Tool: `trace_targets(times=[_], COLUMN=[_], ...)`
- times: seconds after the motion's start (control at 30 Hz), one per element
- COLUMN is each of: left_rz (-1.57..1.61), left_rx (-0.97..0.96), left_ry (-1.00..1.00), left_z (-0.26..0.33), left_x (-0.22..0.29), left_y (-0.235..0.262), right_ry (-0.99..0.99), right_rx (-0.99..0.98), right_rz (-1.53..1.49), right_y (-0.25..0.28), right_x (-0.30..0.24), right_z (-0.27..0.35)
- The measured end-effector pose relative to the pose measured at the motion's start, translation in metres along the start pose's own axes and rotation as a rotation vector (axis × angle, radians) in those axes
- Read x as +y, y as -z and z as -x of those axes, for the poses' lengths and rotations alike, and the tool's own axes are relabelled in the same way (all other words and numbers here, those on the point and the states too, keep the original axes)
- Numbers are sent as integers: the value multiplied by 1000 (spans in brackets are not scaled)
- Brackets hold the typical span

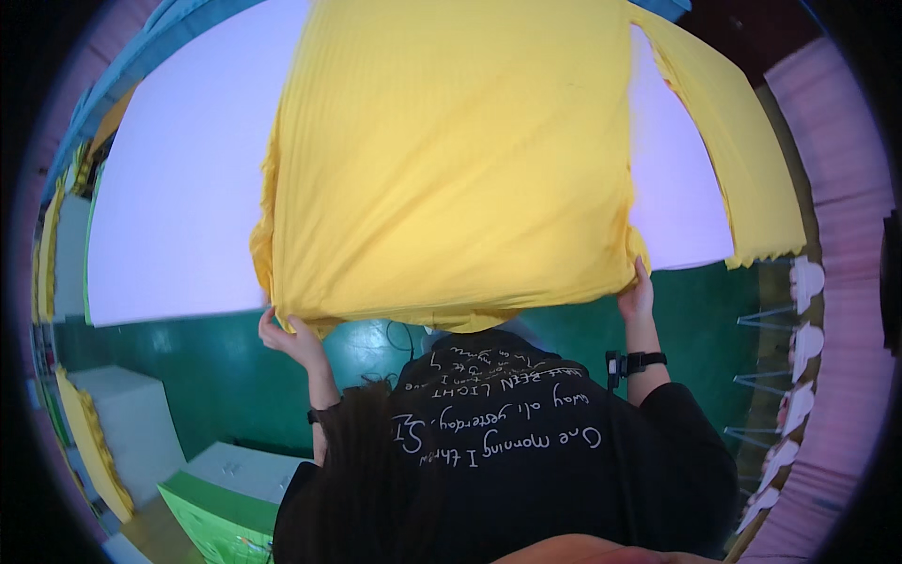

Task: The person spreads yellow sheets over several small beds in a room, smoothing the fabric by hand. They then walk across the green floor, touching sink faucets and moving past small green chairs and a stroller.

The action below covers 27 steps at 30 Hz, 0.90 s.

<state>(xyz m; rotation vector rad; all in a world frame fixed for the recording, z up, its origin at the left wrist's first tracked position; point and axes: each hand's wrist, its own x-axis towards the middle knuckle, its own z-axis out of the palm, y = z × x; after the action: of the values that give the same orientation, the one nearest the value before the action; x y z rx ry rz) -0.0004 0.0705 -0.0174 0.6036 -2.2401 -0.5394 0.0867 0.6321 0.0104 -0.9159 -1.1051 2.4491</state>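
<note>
A broad yellow cloth (451, 169) with bunched side edges lies over a white tabletop (188, 169). Its near edge hangs slightly past the table in front of me. At the near left corner, my left hand (299, 343) has its fingers closed on the cloth, thumb on the inner side. My right hand (637, 293) grips the near right corner, one finger up along the outside of the fabric and the others partly hidden beneath it. Diagonal creases run across the cloth between the two hands.
Another yellow cloth (761, 160) with a ruffled edge drapes the table's right end. Pink curtain (841, 188) and several white folding chairs (803, 282) line the right side. Grey-white blocks (132, 423) and a green box (221, 522) stand on the green floor (225, 385) at left.
</note>
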Motion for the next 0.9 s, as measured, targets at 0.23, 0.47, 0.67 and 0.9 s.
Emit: trace_targets(times=[0.23, 0.47, 0.67, 0.9], left_rz=[951, 1121, 321, -126], left_rx=[-1038, -1184, -1291, -937], left_ry=[-293, -815, -1006, -952], left_z=[54, 148, 222, 233], left_x=[155, 340, 406, 383], left_y=[-25, 30, 2, -56], right_ry=[702, 1191, 775, 467], right_rx=[-176, -760, -873, -1010], right_rz=[705, 1337, 1388, 1218], right_y=[-60, -52, 7, 87], right_x=[-13, -32, -42, -67], right_z=[42, 62, 70, 48])
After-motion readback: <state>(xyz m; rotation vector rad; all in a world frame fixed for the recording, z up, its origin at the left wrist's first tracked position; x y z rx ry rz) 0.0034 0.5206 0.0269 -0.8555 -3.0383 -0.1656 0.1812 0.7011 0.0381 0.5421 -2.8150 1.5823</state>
